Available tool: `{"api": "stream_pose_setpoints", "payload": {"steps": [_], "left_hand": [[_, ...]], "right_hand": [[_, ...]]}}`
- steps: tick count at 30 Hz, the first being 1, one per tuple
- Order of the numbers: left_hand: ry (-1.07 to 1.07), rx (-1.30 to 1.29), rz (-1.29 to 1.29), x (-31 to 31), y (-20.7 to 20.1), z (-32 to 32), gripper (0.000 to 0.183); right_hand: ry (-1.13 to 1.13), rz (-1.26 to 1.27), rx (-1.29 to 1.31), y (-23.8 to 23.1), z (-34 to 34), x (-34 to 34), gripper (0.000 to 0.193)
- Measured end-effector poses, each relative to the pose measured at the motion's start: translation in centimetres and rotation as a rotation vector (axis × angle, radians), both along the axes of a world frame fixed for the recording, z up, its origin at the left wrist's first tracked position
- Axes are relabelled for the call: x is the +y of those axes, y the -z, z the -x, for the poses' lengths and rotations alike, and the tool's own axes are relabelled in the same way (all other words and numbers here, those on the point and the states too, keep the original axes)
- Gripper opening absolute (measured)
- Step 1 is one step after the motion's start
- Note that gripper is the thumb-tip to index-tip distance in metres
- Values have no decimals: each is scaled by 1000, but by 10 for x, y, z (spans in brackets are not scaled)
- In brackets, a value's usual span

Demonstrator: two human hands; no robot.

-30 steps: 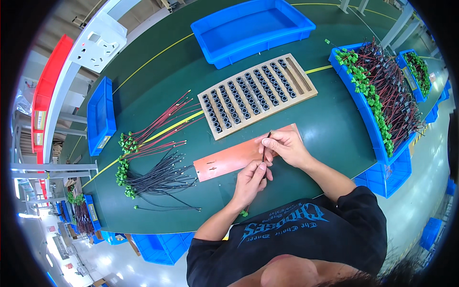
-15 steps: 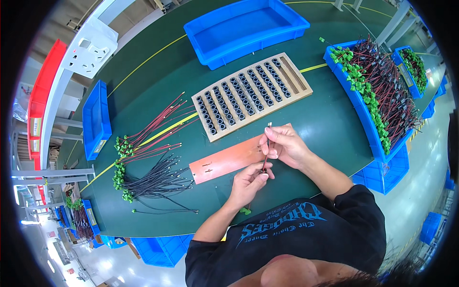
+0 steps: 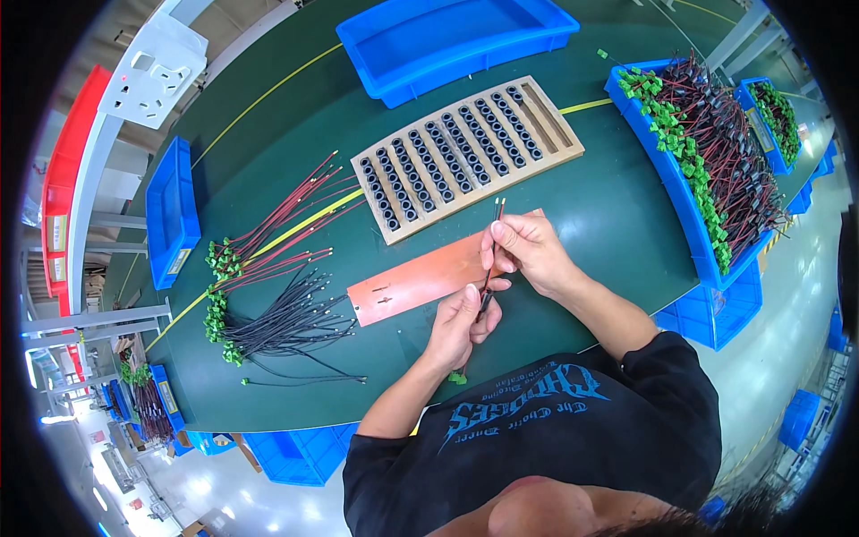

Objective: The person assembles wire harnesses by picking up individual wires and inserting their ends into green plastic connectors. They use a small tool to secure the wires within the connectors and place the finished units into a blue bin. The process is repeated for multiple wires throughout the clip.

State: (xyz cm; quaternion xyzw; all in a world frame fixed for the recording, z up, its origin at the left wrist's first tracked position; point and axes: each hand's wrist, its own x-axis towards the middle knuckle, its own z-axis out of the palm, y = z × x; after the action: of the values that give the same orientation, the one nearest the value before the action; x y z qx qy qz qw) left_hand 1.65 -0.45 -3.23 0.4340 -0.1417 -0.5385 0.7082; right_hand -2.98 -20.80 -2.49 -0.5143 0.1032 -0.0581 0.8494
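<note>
My left hand [image 3: 458, 324] is closed around a pair of thin wires, one red and one black, with a small dark piece showing at its fingers. A green connector [image 3: 458, 378] hangs below that hand, near my shirt. Higher up, my right hand [image 3: 526, 249] pinches the same wires [image 3: 498, 208], whose bare light tips stick up past the fingers. Both hands are over the right end of an orange-brown board [image 3: 407, 286] with small slots. Beyond it lies a wooden tray [image 3: 399, 234] holding rows of black ring-shaped parts [image 3: 420, 183].
At left lie red wires [image 3: 291, 208] and black wires [image 3: 282, 322] with green connectors. A large blue bin [image 3: 667, 183] of finished-looking wire bundles stands right. Another blue bin [image 3: 465, 45] is at the back, a smaller one [image 3: 172, 215] at far left beside a white socket box [image 3: 159, 76].
My left hand has shifted its hold on the wires, and a dark piece shows more at its fingers. Two wire tips now stand apart above my right hand. The whole view has shifted slightly.
</note>
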Motion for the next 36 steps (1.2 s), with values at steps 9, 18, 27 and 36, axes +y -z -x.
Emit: {"api": "stream_pose_setpoints", "payload": {"steps": [9, 18, 27, 36], "left_hand": [[81, -338, -151, 1, -1, 2, 39], [164, -346, -78, -4, 4, -6, 28], [-100, -683, 101, 3, 27, -5, 52], [-268, -968, -99, 0, 8, -8, 16]], "right_hand": [[22, 83, 13, -5, 3, -3, 34], [-1, 149, 32, -4, 4, -1, 33], [67, 625, -364, -28, 42, -6, 37], [857, 864, 216, -170, 93, -290, 31]]}}
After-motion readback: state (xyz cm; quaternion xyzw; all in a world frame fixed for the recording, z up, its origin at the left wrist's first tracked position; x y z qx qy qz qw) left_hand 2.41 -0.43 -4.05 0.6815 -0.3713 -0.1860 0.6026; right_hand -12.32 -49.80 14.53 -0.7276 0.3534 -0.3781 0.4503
